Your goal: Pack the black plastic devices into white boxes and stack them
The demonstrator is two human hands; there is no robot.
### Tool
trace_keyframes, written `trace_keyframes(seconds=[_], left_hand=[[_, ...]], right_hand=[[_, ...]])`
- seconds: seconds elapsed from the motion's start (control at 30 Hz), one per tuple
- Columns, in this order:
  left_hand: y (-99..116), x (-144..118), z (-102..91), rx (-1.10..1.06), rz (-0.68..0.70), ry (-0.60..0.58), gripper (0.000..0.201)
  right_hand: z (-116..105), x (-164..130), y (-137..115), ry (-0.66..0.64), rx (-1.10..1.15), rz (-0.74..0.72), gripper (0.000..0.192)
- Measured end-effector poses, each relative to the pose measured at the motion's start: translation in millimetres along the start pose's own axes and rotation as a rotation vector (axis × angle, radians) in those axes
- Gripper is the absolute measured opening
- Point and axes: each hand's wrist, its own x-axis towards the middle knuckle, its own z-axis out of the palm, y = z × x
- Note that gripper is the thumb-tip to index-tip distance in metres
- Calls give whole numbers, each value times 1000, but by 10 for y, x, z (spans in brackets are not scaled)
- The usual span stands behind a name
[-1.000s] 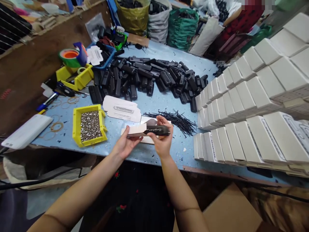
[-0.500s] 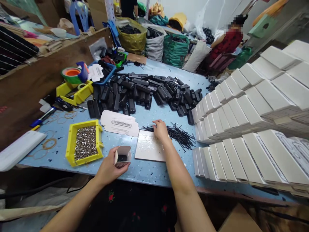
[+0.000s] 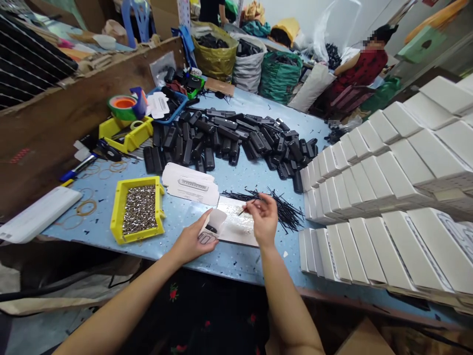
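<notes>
A small white cardboard box [image 3: 218, 220], tilted and with its flap up, is gripped by my left hand [image 3: 191, 241]; something black shows inside. My right hand [image 3: 265, 222] pinches a thin dark rod [image 3: 242, 212] between thumb and fingertips, just right of the box's opening. Beneath the hands lies a shiny white board [image 3: 236, 235]. A loose pile of thin black rods [image 3: 290, 212] spreads behind and right of my right hand.
A yellow bin [image 3: 115, 217] of small metal pieces stands left, beside a flattened printed carton [image 3: 190, 185]. Black plastic devices [image 3: 223, 133] are heaped at the back. White boxes [image 3: 364, 244] stand stacked right. Another person [image 3: 364, 69] sits beyond filled sacks [image 3: 279, 81].
My right hand has come back from the pile with a thin rod between its fingers. My left hand has brought the box right, over the board's edge, and tilted it.
</notes>
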Motion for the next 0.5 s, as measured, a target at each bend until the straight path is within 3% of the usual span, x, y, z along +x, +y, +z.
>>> trace_keyframes(seconds=[0.07, 0.17, 0.23, 0.37, 0.5], left_hand=[[1, 3, 21, 15, -10, -35, 88], [-24, -2, 42, 17, -40, -43, 95], [-58, -1, 52, 22, -12, -31, 84], [-123, 18, 72, 66, 113, 50, 44], [-133, 36, 92, 110, 152, 84, 38]], right_hand=[[118, -298, -193, 3, 105, 5, 33], [225, -504, -348, -157, -73, -110, 23], [244, -495, -352, -198, -190, -183, 22], [258, -422, -256, -47, -75, -104, 29], [271, -465, -240, -87, -114, -160, 25]])
